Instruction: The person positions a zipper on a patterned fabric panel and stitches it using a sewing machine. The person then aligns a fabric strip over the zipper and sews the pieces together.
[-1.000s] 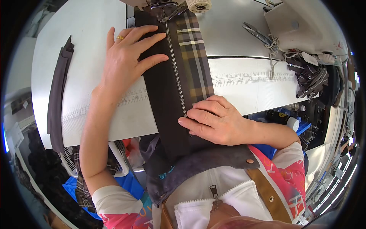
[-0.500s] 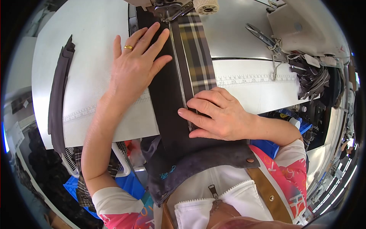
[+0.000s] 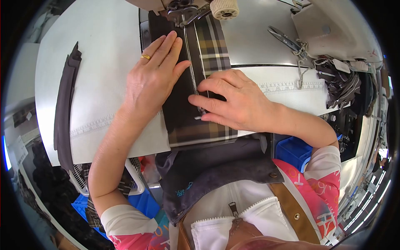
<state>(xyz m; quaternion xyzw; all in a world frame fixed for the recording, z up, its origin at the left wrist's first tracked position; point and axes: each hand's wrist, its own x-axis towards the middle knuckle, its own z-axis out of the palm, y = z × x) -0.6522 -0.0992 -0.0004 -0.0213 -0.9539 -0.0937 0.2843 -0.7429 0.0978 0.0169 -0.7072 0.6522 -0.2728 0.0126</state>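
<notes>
Left hand [image 3: 155, 77]: laid flat, three fingers side by side, thumb apart, pressing rather than pinching. Right hand [image 3: 243, 102]: loosely curled, thumb and forefinger apart across the near end of the silver-toothed metal zipper [image 3: 192, 73]; whether you pinched any cloth beneath could not be told.

Zipper: one, lying lengthwise along your black cloth panel [image 3: 177, 121], its far end at the metal presser foot [image 3: 180, 21] of the sewing machine. Brown, black and cream plaid cloth [image 3: 214, 48]: to the zipper's right, and again at the near table edge.

Other items: grey metal scissors [image 3: 285, 38], right; long folded dark strip [image 3: 64, 104], left, on the white table [image 3: 104, 71].

Hazards, as judged: uneven pressure between your hands could have skewed the zipper or puckered the panel; teeth drifting sideways could have met the needle; left fingertips, near the foot, could have been nipped by following the cloth too far.

Changes against half a second earlier: your right hand lay nearer the machine, as did the zipper's near end; your left fingers had closed together; the plaid near edge had come into view.
</notes>
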